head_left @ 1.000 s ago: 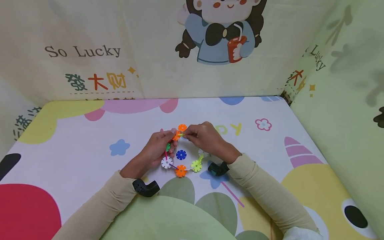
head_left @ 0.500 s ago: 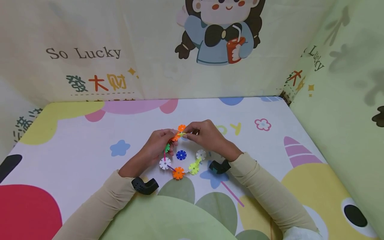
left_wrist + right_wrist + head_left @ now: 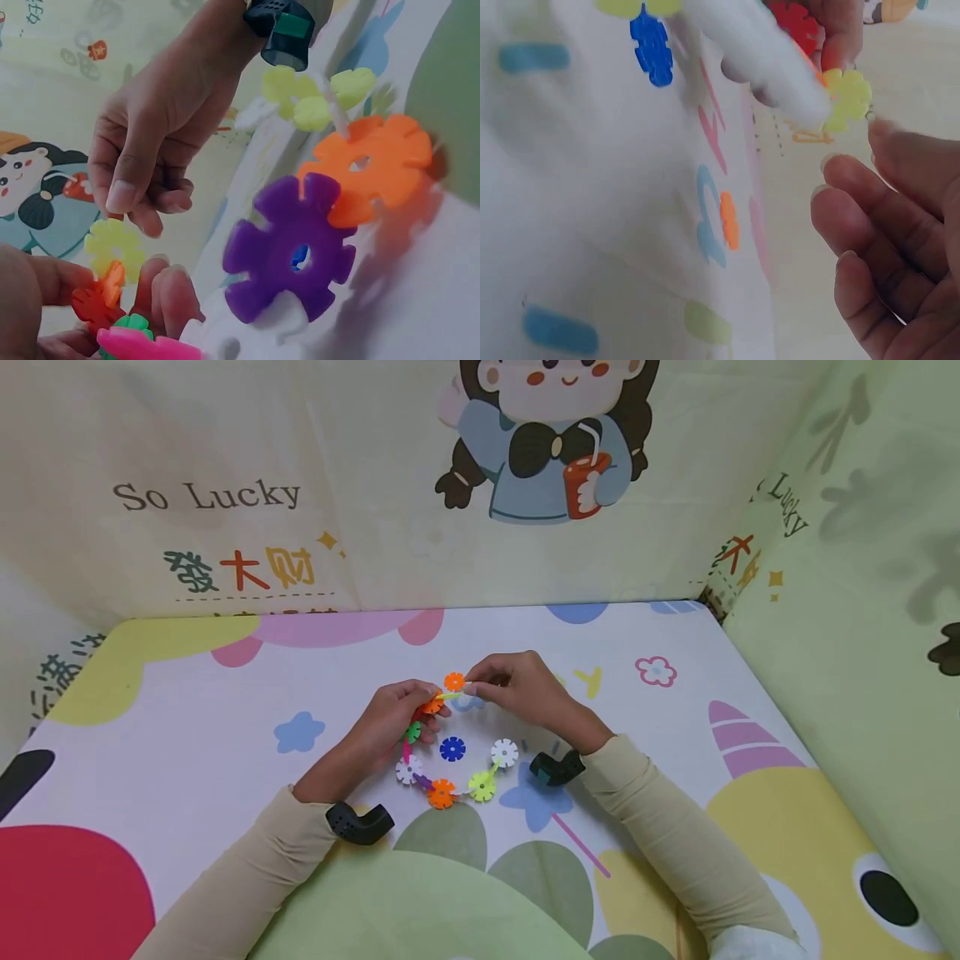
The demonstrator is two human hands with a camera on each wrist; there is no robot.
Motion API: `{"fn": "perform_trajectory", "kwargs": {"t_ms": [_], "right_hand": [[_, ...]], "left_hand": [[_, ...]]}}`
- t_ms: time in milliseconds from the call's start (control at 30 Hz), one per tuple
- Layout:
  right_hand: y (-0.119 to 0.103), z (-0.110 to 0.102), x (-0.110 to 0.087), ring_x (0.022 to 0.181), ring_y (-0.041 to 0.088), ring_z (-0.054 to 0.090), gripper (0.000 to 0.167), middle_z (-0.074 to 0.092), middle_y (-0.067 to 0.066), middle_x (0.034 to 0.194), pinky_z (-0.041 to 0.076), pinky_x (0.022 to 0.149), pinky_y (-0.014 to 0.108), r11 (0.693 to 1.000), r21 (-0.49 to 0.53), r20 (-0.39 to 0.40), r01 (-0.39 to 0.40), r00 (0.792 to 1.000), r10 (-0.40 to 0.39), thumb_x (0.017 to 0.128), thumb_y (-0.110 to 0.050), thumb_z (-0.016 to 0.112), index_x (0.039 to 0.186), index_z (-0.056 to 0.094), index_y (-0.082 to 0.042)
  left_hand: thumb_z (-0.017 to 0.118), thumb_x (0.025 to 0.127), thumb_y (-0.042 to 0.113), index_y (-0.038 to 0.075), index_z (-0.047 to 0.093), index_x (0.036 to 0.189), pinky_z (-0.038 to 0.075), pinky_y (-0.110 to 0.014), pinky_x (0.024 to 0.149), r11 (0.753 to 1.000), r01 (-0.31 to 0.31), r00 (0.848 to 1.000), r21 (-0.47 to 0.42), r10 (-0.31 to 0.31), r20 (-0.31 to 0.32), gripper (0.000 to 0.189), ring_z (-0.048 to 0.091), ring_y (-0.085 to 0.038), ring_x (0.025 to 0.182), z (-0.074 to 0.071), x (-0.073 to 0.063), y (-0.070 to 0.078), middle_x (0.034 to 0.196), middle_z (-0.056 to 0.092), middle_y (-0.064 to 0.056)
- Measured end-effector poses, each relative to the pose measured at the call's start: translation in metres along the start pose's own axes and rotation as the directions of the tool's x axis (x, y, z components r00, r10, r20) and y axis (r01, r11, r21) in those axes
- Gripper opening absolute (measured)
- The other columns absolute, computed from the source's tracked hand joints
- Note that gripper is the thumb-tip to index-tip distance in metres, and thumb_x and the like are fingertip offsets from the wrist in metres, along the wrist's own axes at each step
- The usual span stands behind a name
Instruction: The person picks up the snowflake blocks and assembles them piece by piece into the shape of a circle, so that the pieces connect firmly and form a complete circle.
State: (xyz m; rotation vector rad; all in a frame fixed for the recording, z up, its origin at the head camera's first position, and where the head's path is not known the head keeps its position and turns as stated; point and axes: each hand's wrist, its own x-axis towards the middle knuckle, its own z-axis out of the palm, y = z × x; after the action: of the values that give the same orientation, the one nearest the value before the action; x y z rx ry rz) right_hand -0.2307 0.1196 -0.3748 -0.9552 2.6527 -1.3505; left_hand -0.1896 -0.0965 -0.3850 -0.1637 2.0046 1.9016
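My left hand (image 3: 375, 718) pinches a chain of interlocking snowflake discs near its far end, by a red disc (image 3: 90, 309) and an orange disc (image 3: 114, 281). A yellow disc (image 3: 124, 253) juts from that orange one. Just beyond it is my right hand (image 3: 525, 693); its fingers are loosely bent at the yellow disc's edge, with no pinch visible. The chain curves on through green (image 3: 135, 324), pink (image 3: 150, 346), white, purple (image 3: 247, 262), a second orange (image 3: 401, 161) and yellow-green (image 3: 482, 787) discs to a white end disc (image 3: 505, 752).
A loose blue disc (image 3: 452, 748) lies inside the chain's curve. Another loose orange disc (image 3: 454, 682) lies beyond the hands. The patterned tabletop (image 3: 360, 677) meets a printed cloth wall (image 3: 390, 560) at the back and another at the right.
My right hand has drawn away up and to the right, uncovering more of the yellow disc. My left hand has shifted slightly left with the chain, whose white end disc now shows fully.
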Motion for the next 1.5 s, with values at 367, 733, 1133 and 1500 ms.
{"fn": "perform_trajectory", "kwargs": {"t_ms": [367, 733, 1133, 1500], "right_hand": [[0.011, -0.004, 0.009, 0.071, 0.021, 0.066, 0.012, 0.071, 0.002, 0.083, 0.053, 0.064, 0.029, 0.992, 0.065, -0.052, -0.106, 0.993, 0.109, 0.093, -0.017, 0.068, 0.096, 0.073, -0.006], [0.029, 0.003, 0.026, 0.073, 0.017, 0.062, 0.016, 0.07, 0.003, 0.092, 0.048, 0.067, 0.026, 0.975, -0.008, 0.077, -0.222, 0.972, 0.222, 0.093, -0.015, 0.067, 0.104, 0.074, -0.006], [0.037, 0.016, 0.041, 0.079, 0.018, 0.058, 0.023, 0.068, 0.003, 0.109, 0.048, 0.068, 0.026, 0.967, -0.073, 0.147, -0.245, 0.956, 0.254, 0.092, -0.01, 0.066, 0.114, 0.071, -0.008], [0.034, 0.023, 0.048, 0.095, 0.018, 0.052, 0.032, 0.057, 0.001, 0.109, 0.045, 0.079, 0.029, 0.95, -0.196, 0.188, -0.243, 0.942, 0.279, 0.088, -0.02, 0.073, 0.119, 0.071, -0.012]], "left_hand": [[0.074, 0.088, 0.033, 0.003, 0.057, 0.099, 0.051, -0.026, 0.06, 0.993, -0.106, 0.994, 0.05, 0.108, -0.024, 0.037, 0.056, -0.021, 0.067, -0.003, -0.001, 0.0, 0.09, 0.067, -0.012], [0.07, 0.089, 0.04, 0.005, 0.064, 0.121, 0.046, -0.025, 0.057, 0.992, -0.073, 0.996, 0.103, 0.077, -0.035, 0.047, 0.049, -0.018, 0.065, -0.003, -0.001, 0.002, 0.081, 0.054, -0.011], [0.067, 0.09, 0.046, -0.006, 0.063, 0.094, 0.047, -0.029, 0.07, 0.99, -0.044, 0.999, 0.134, 0.046, -0.011, 0.052, 0.055, -0.022, 0.075, -0.004, 0.0, 0.004, 0.075, 0.055, -0.007], [0.064, 0.095, 0.033, 0.0, 0.065, 0.117, 0.051, -0.027, 0.073, 0.988, -0.097, 0.995, 0.122, 0.097, 0.007, 0.039, 0.057, -0.022, 0.077, -0.007, 0.0, 0.002, 0.081, 0.058, -0.008]]}}
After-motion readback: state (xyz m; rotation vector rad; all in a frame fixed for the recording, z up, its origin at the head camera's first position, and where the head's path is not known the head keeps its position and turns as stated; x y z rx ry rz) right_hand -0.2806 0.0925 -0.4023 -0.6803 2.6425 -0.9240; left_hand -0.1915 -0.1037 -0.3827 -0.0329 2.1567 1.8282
